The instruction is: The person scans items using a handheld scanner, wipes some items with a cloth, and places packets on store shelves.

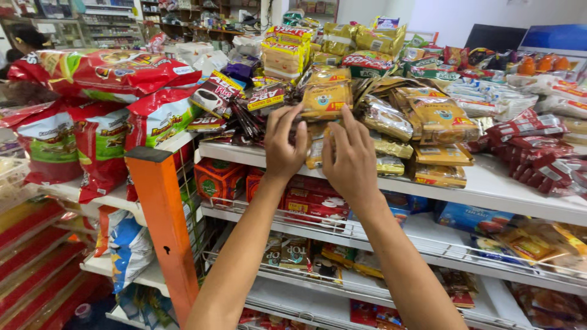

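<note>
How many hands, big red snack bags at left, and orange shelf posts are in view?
Hands: 2, the left hand and the right hand
Big red snack bags: 4
Orange shelf post: 1
Total: 7
</note>
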